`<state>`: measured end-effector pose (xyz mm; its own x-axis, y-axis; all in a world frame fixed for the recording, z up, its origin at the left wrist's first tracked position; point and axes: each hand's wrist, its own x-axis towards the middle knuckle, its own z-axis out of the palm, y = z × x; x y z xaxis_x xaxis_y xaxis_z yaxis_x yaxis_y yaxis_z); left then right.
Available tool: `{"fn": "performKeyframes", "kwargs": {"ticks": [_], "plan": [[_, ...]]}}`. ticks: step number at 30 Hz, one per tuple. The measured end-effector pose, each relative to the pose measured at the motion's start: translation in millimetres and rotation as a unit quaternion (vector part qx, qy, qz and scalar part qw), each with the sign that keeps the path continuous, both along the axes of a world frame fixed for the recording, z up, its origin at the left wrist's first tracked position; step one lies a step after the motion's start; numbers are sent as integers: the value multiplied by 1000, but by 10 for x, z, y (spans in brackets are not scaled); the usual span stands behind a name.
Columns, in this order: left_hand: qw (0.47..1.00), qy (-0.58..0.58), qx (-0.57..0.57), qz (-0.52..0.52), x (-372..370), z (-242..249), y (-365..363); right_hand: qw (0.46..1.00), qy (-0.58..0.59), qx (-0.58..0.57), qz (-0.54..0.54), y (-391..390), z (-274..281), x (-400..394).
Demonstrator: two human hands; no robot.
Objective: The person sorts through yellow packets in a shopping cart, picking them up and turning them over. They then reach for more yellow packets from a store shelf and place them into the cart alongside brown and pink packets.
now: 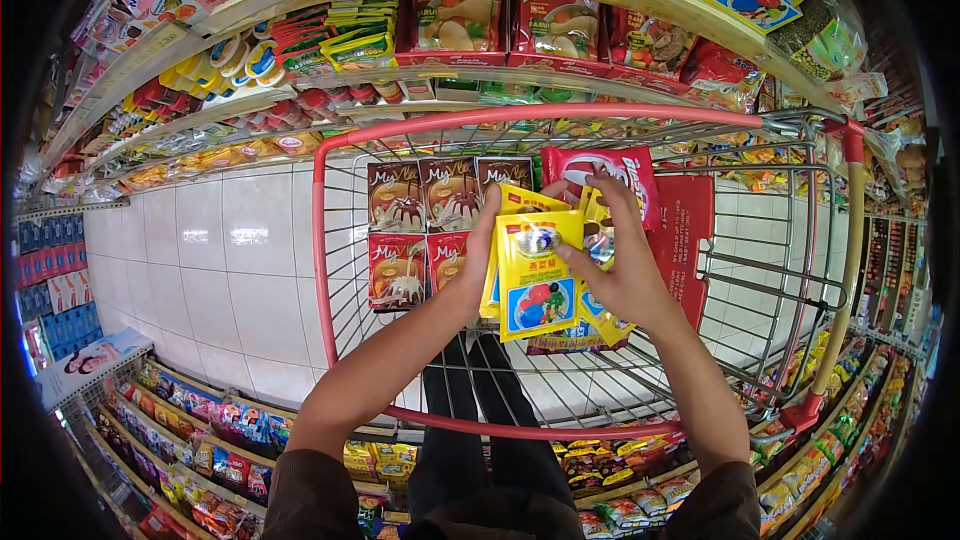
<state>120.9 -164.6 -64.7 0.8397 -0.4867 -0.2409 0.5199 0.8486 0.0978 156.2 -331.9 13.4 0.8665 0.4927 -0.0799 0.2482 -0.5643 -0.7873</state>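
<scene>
Both hands are working above the shopping cart (500,430), and a bunch of yellow packets (540,285) is sitting squarely between them. The left hand (482,255) is gripping the bunch along its near-left edge, probably with its fingers spreading behind, though the packets are hiding the fingertips, so that is hard to confirm. The right hand (628,275) is closing in from the other side: its thumb is resting by the front packet while its fingers are reaching over the yellow packets fanning out to the right. That two-sided hold is likely stopping the slippery, loose stack from sliding apart, and it is leaving the front label facing up towards the wearer.

Down in the basket, the brown boxes (396,195) and red boxes (397,270) are lying flat in rows, label up, seemingly for a snug fit. The pink bag (640,165) is lying just beyond the right fingers, next to the red seat panel (682,240), and a purple packet (568,344) is peeking out below the yellow bunch.
</scene>
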Motion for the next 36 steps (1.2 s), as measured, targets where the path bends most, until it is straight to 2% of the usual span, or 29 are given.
{"fn": "performKeyframes", "kwargs": {"ticks": [2,3,5,8,10,13,16,18,19,20,21,22,23,24,26,27,28,30,31,33,36], "plan": [[1000,5,-22,7,20,-81,36,994,-52,-59,74,35,143,-18],[998,13,-56,12,16,-13,26,994,-52,-58,74,59,221,-15],[999,25,-46,-7,-12,0,67,964,-65,-103,235,110,329,-18],[999,35,-24,-24,-30,-108,23,958,-28,-146,245,165,219,-156],[1000,12,14,-23,-50,-23,-15,960,-39,-140,241,162,168,-177],[999,33,8,-28,-49,32,-31,970,3,-71,231,137,133,-137],[999,19,24,-17,-19,119,4,983,34,-45,174,105,164,-106],[1000,-9,0,-21,-25,164,37,990,90,38,106,61,146,-97],[999,3,-19,-26,-18,178,41,989,3,-46,143,57,248,-42],[1000,2,-19,-25,-4,186,34,989,3,-46,144,51,248,-37],[1000,0,2,-25,4,192,21,988,78,42,124,47,246,-47],[999,-2,23,-25,1,193,12,974,154,129,102,42,243,-60],[999,7,32,-28,-9,168,0,974,154,129,102,30,243,-69],[999,6,32,-28,-3,167,-4,957,213,185,71,15,245,-71],[1000,-6,3,-28,-7,170,-11,898,328,293,6,-24,253,-82],[1000,-6,3,-27,-3,174,-2,920,289,254,74,-55,278,3],[999,6,14,-28,-10,177,14,920,289,254,75,-82,298,-3],[998,31,34,-31,-30,179,31,811,469,348,-25,-152,329,-68],[998,31,34,-31,-27,172,28,811,469,347,-25,-254,310,-68],[999,30,35,-25,-24,137,25,805,528,271,-19,-482,220,-56],[999,18,18,-32,-28,61,14,822,490,287,-43,-543,166,-124]]}}
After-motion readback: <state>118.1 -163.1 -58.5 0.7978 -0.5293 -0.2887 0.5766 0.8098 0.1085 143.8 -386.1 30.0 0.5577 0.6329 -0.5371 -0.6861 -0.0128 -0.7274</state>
